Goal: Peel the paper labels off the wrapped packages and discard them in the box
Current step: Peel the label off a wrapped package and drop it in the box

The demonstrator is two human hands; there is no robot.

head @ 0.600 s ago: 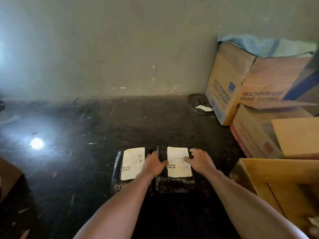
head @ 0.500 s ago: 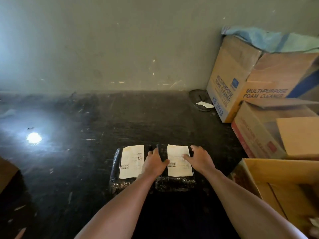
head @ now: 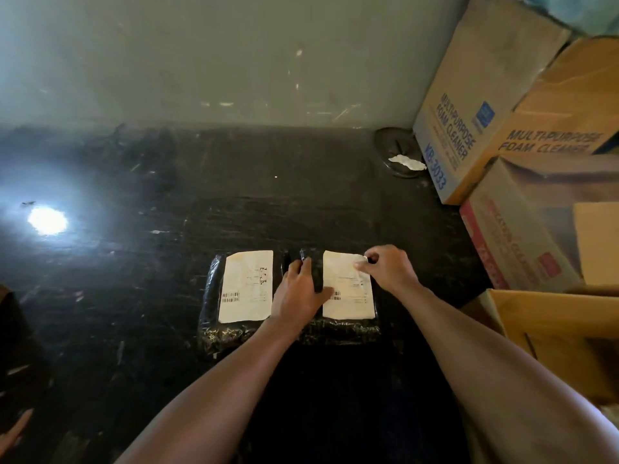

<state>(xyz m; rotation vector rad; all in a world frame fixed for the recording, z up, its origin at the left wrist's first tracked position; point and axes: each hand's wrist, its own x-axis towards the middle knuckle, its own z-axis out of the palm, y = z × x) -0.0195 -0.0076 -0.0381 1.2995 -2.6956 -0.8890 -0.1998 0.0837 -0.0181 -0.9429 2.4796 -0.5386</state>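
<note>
Two black wrapped packages lie side by side on the dark floor, each with a white paper label on top. The left package (head: 209, 316) carries the left label (head: 246, 286), untouched. My left hand (head: 298, 293) presses flat on the gap between the packages, its thumb on the left edge of the right label (head: 346, 293). My right hand (head: 385, 269) pinches the far right corner of that label, which curls up off the right package (head: 338, 331). An open cardboard box (head: 549, 316) stands at the right.
Stacked cardboard cartons (head: 485, 105) printed "Multi-purpose Foam Cleaner" stand against the wall at the right, with another carton (head: 522, 236) in front of them. A round dark dish (head: 398, 152) with a white scrap lies near them. A bright light reflection (head: 47, 219) shines on the floor at left.
My right hand moved from the label's right edge to its far right corner and pinched it, lifting the corner. My left hand stayed between the packages.
</note>
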